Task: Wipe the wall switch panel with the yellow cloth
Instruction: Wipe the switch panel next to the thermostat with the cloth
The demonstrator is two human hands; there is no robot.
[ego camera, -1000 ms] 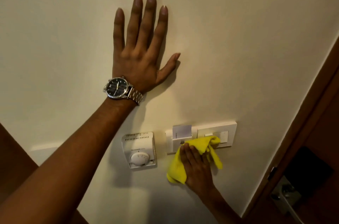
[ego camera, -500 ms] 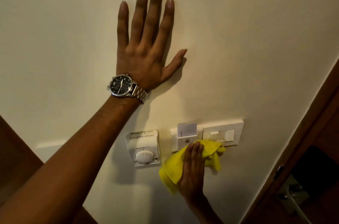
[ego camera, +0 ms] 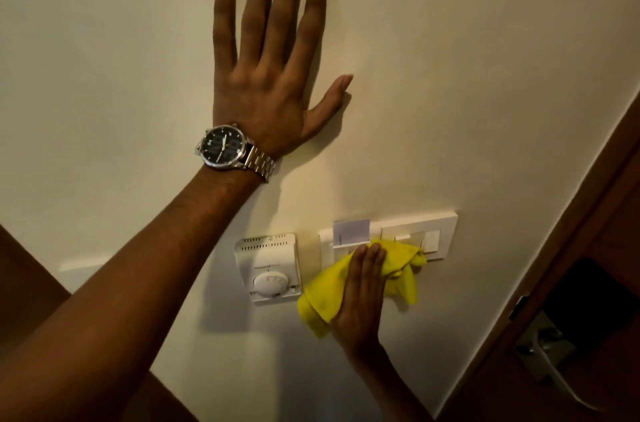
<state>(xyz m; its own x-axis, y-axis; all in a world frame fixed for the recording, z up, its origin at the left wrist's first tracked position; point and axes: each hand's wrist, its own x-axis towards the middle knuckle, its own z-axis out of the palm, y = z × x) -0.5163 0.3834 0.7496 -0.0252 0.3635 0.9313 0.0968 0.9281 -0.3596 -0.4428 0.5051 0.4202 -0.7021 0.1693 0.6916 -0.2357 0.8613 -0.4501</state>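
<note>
The left hand (ego camera: 266, 75) is flat on the pale wall (ego camera: 450, 75), high up. Its fingers are spread apart and it holds nothing. A silver watch (ego camera: 225, 146) with a dark face sits on that wrist.

Lower down, the right hand (ego camera: 360, 293) presses the yellow cloth (ego camera: 325, 297) against the wall. The fingers are straight and close together, lying flat on top of the cloth. They pin it to the wall and are not curled around it. The fingertips point up.

The cloth is bunched up. Its top part lies over the bottom edge of the white switch panel (ego camera: 443, 227), about in the middle of it. The rest of the cloth hangs down below the panel, on the bare wall, with one corner sticking out to the left of the hand and one flap to the right.

A pale card (ego camera: 351, 231) stands in a slot at the left end of the panel, just above the fingertips. A white switch shows at the right end, not covered.

A white box with a round dial (ego camera: 266, 266) is on the wall just left of the cloth. A brown door frame (ego camera: 561, 248) runs down the right side, with a metal door handle (ego camera: 543, 362) near the bottom corner
</note>
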